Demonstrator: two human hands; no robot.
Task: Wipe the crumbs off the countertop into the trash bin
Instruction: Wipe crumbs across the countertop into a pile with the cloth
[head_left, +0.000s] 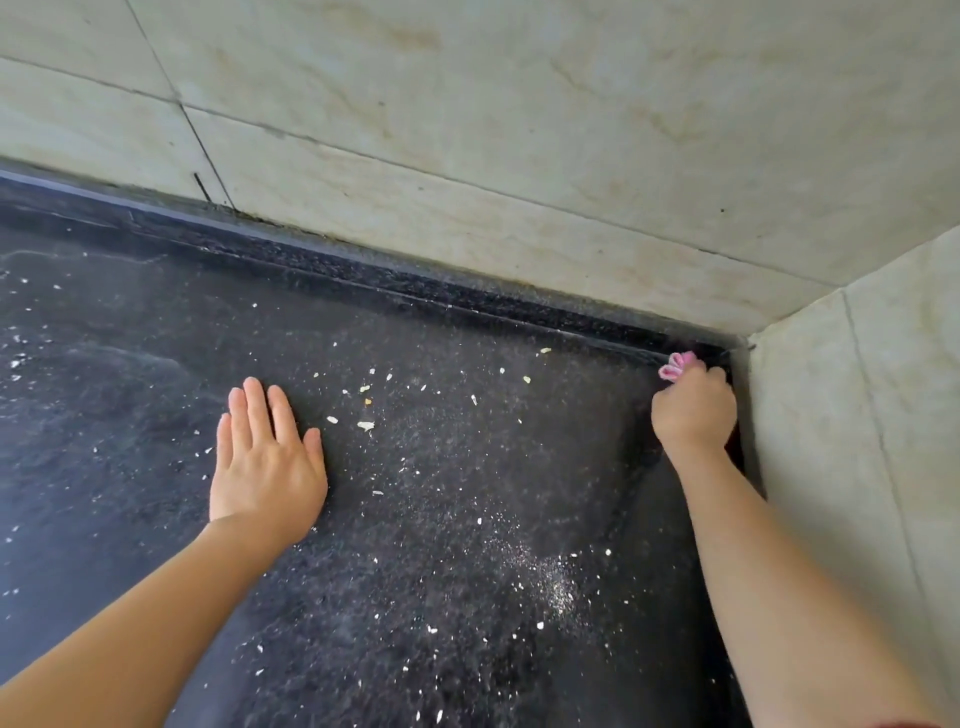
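The dark speckled countertop fills the lower view and is strewn with pale crumbs and fine white dust, thickest near the front middle. My left hand rests flat on the counter with straight fingers, just left of the larger crumbs. My right hand is curled into a fist in the back right corner, gripping a bunched pink cloth that pokes out above the knuckles. No trash bin is in view.
Beige tiled walls rise behind the counter and along its right side, meeting in the corner by my right hand. A low dark upstand runs along the back wall.
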